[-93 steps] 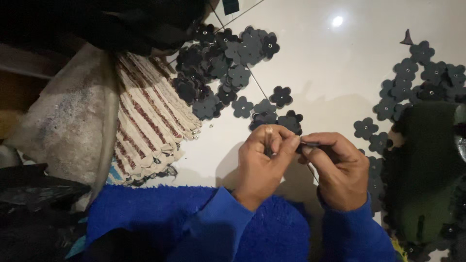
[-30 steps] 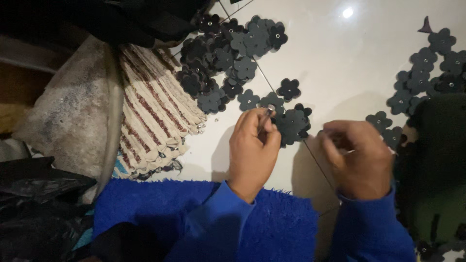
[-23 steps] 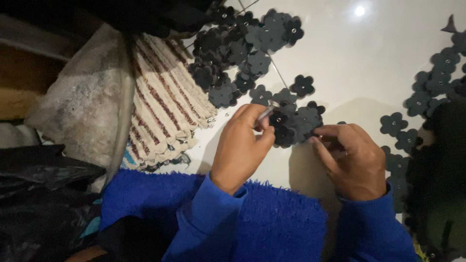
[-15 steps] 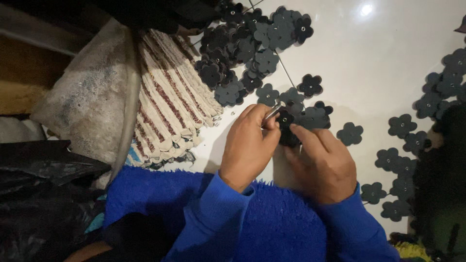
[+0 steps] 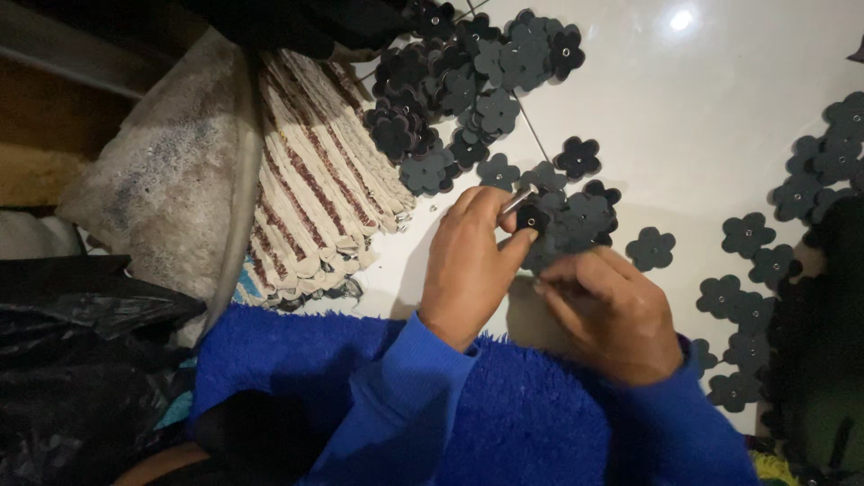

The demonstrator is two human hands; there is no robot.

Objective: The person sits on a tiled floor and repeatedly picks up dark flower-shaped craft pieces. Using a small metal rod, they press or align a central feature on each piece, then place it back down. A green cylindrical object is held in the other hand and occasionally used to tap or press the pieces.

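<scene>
A small dark flower piece (image 5: 531, 219) is pinched in the left hand (image 5: 468, 265), with a thin metal rod (image 5: 516, 200) slanting far-right. The right hand (image 5: 612, 315), closed, lies just right.

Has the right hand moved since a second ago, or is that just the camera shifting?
Yes. The right hand closed leftward onto the flower cluster beside the left hand.

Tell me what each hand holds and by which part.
The left hand pinches a small dark flower cutout by its petals, beside a thin metal pin. The right hand rests on more cutouts; its grip is hidden.
</scene>
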